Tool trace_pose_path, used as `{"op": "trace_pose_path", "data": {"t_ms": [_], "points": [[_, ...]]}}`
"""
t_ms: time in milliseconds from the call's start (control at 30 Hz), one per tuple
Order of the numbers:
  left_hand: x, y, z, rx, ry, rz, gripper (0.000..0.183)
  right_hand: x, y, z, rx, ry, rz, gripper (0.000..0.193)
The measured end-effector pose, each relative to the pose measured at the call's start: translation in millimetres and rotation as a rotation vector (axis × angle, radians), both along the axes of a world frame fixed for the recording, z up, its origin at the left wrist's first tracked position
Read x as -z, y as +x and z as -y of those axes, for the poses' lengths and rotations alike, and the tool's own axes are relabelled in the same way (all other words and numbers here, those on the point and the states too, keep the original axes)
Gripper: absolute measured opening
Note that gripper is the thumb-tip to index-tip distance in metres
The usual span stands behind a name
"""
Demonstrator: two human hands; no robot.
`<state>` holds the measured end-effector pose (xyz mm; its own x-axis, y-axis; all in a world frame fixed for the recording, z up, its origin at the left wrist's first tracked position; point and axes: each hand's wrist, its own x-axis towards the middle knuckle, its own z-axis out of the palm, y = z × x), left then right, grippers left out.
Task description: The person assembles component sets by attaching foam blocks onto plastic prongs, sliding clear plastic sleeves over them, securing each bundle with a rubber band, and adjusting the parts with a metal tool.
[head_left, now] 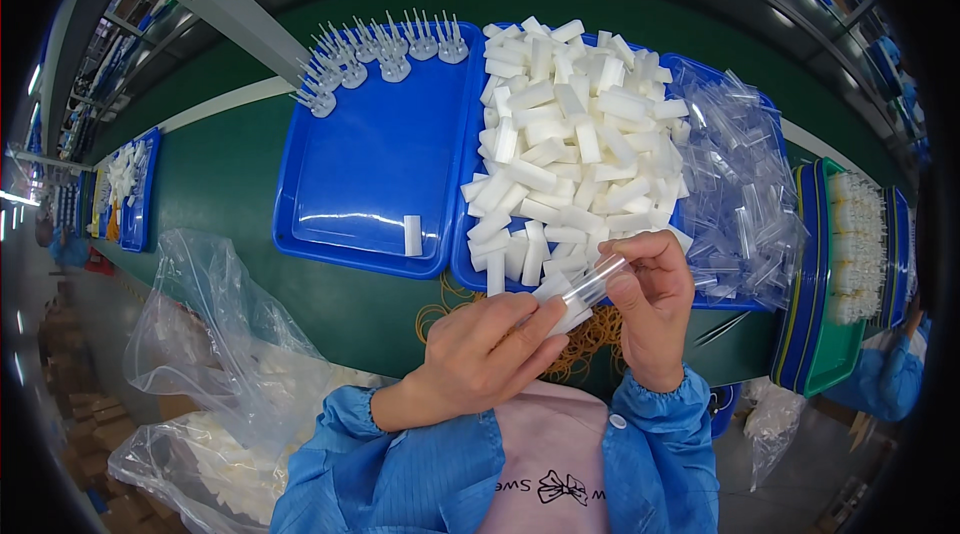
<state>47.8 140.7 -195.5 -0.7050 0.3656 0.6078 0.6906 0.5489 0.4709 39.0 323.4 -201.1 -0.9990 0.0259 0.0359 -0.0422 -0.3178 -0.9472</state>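
Close in front of my chest, my left hand (482, 346) is closed around a white foam block (572, 316). Between the thumb and fingers of my right hand (655, 306) is a clear plastic tube (600, 277), tilted, its lower end meeting the foam in my left hand. How far the foam sits inside the tube I cannot tell. Just beyond both hands, a blue tray (462, 259) is heaped with white foam blocks (580, 134). To its right, clear plastic tubes (740, 194) lie piled in another blue tray (690, 64).
At left, a blue tray (375, 169) holds one foam block (412, 235) and several clusters of thin upright pins (393, 49). Tan rubber bands (590, 344) lie beneath my hands, tweezers (722, 329) to the right. Stacked trays (800, 274) stand far right; plastic bags (230, 324) sit lower left.
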Motion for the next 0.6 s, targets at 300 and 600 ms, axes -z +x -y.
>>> {"op": "trace_pose_path", "data": {"t_ms": [300, 600], "points": [[3.0, -7.2, 3.5, 0.012, 0.079, 0.051, 0.036, 5.4, 0.7, -1.0, 0.020, 0.042, -0.037, 0.026], [5.0, -9.3, 11.2, -0.032, 0.092, 0.158, 0.041, 0.5, -7.8, -10.2, -0.129, 0.197, -0.026, 0.022]]}}
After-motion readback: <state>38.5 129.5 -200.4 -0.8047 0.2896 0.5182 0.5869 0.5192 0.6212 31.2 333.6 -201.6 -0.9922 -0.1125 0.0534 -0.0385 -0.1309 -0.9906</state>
